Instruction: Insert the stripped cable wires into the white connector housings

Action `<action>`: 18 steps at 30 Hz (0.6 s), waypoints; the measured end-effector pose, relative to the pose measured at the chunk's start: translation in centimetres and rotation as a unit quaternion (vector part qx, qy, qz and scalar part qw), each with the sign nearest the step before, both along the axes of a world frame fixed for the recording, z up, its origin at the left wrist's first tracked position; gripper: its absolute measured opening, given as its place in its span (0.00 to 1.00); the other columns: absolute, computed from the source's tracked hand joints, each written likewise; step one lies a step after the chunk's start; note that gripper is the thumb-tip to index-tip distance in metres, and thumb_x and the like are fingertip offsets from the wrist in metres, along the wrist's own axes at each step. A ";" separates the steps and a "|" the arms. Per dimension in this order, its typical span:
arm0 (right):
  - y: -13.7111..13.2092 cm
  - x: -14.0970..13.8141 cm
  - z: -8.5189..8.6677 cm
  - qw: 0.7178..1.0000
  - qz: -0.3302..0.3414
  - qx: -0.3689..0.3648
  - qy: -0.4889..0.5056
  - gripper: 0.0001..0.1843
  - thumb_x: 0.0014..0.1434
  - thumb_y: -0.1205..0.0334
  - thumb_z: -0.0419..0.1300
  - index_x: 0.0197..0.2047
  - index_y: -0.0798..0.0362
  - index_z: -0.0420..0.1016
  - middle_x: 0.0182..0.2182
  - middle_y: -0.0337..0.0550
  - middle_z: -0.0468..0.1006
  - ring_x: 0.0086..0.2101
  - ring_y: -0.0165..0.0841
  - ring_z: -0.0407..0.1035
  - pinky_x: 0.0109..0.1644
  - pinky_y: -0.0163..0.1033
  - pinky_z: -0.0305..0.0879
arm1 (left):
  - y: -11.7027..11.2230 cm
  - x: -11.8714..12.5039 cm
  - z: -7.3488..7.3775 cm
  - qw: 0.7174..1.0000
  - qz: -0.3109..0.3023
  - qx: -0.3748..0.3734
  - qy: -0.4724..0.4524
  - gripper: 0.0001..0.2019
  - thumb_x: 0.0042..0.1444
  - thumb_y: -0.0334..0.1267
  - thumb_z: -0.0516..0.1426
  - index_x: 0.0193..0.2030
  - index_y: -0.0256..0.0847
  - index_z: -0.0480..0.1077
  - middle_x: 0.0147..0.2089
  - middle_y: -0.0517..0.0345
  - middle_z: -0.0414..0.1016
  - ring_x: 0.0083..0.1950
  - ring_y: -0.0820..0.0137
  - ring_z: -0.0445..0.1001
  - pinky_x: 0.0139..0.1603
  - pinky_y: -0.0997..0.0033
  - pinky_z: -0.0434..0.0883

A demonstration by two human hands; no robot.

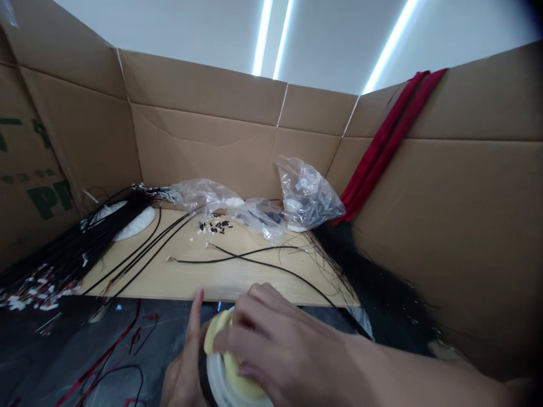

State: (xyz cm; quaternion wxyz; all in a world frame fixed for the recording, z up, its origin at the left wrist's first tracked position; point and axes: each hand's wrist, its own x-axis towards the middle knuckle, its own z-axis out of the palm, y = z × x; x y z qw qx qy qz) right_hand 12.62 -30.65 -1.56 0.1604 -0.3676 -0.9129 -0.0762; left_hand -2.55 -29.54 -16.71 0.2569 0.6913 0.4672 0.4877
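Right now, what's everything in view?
Ceiling lights: 3, white, overhead.
Cardboard panels: several, brown, back and sides.
Hanging fabric: two strands, red, right panel.
Flat wooden board: 1, tan, centre.
Plastic bags: several, clear, board's back.
Tiny pieces: many, black and white, on board.
Loose thin cables: several, black, across board.
Cable bundle: 1, black and white, left.
Stringy bundle: 1, black, right.
Flattish pad: 1, white, beside cable bundle.
Cords: several, red, lower left.
Round object: 1, yellow, white and black, foreground.
Left hand: 1, beside round object.
Right hand: 1, on object.
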 end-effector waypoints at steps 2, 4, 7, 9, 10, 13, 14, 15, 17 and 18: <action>0.2 0.1 -0.9 0.996 -0.072 0.051 0.017 0.20 0.68 0.49 0.53 0.45 0.59 0.74 0.36 0.51 0.77 0.35 0.41 0.68 0.39 0.44 0.65 | 0.0 0.2 0.4 0.997 0.023 0.051 0.048 0.49 0.52 0.38 0.59 0.76 0.42 0.36 0.50 0.50 0.84 0.38 0.56 0.86 0.29 0.67 0.81; 0.3 0.1 -1.5 0.986 -0.147 0.078 -0.013 0.23 0.68 0.47 0.51 0.40 0.59 0.74 0.28 0.50 0.77 0.28 0.41 0.67 0.34 0.47 0.64 | 0.2 0.4 0.6 0.988 0.050 0.113 0.097 0.59 0.44 0.41 0.64 0.77 0.39 0.32 0.49 0.48 0.84 0.37 0.54 0.86 0.27 0.66 0.81; 0.0 0.5 -0.9 0.986 -0.160 -0.003 -0.048 0.12 0.68 0.60 0.51 0.41 0.56 0.73 0.27 0.46 0.76 0.26 0.39 0.67 0.35 0.48 0.66 | 0.7 0.7 0.8 0.977 0.070 0.163 0.118 0.63 0.41 0.41 0.65 0.77 0.36 0.29 0.49 0.44 0.83 0.43 0.51 0.85 0.34 0.63 0.82; -0.3 1.0 0.2 0.990 -0.106 -0.093 -0.011 0.13 0.64 0.69 0.53 0.50 0.53 0.72 0.38 0.48 0.76 0.36 0.39 0.70 0.43 0.47 0.69 | 0.9 0.9 0.8 0.976 0.077 0.168 0.113 0.61 0.43 0.41 0.64 0.77 0.35 0.29 0.50 0.43 0.83 0.43 0.52 0.85 0.34 0.64 0.82; -0.3 1.2 0.6 0.988 -0.071 -0.137 0.015 0.18 0.62 0.71 0.55 0.54 0.51 0.71 0.42 0.48 0.75 0.42 0.39 0.70 0.46 0.45 0.69 | 0.9 1.0 0.9 0.975 0.080 0.173 0.112 0.60 0.44 0.41 0.64 0.77 0.35 0.29 0.50 0.42 0.83 0.43 0.53 0.85 0.34 0.64 0.82; 0.1 1.2 0.5 0.987 -0.054 -0.134 0.071 0.20 0.60 0.63 0.62 0.56 0.52 0.71 0.47 0.51 0.74 0.49 0.41 0.69 0.50 0.45 0.70 | 0.8 1.5 1.0 0.972 0.076 0.191 0.114 0.60 0.46 0.44 0.65 0.77 0.35 0.30 0.50 0.41 0.83 0.43 0.52 0.85 0.32 0.64 0.82; 0.3 1.1 0.0 0.991 -0.084 -0.072 0.070 0.20 0.61 0.56 0.62 0.54 0.56 0.73 0.44 0.55 0.76 0.47 0.45 0.71 0.48 0.49 0.71 | 0.7 1.6 1.0 0.971 0.074 0.195 0.115 0.61 0.45 0.45 0.65 0.77 0.35 0.30 0.50 0.41 0.83 0.43 0.51 0.85 0.32 0.63 0.82; 0.5 0.9 -0.5 0.991 -0.121 0.007 0.052 0.22 0.64 0.51 0.58 0.51 0.61 0.74 0.39 0.57 0.78 0.41 0.47 0.73 0.43 0.51 0.71 | 0.6 1.8 1.0 0.971 0.073 0.196 0.117 0.62 0.44 0.45 0.66 0.77 0.35 0.29 0.51 0.40 0.83 0.43 0.51 0.85 0.31 0.63 0.82; 0.8 0.7 -1.6 0.977 -0.173 0.128 0.005 0.25 0.70 0.50 0.49 0.45 0.64 0.76 0.24 0.51 0.78 0.25 0.43 0.71 0.33 0.49 0.68 | 0.4 1.9 1.0 0.971 0.078 0.193 0.119 0.63 0.43 0.43 0.66 0.76 0.34 0.29 0.52 0.38 0.82 0.43 0.50 0.85 0.31 0.62 0.82; 0.8 0.7 -2.0 0.970 -0.182 0.160 -0.014 0.25 0.71 0.53 0.45 0.43 0.63 0.76 0.19 0.47 0.76 0.20 0.40 0.68 0.30 0.47 0.65 | 0.3 2.0 0.9 0.972 0.080 0.188 0.116 0.63 0.42 0.42 0.66 0.77 0.34 0.29 0.53 0.38 0.81 0.44 0.50 0.85 0.33 0.61 0.82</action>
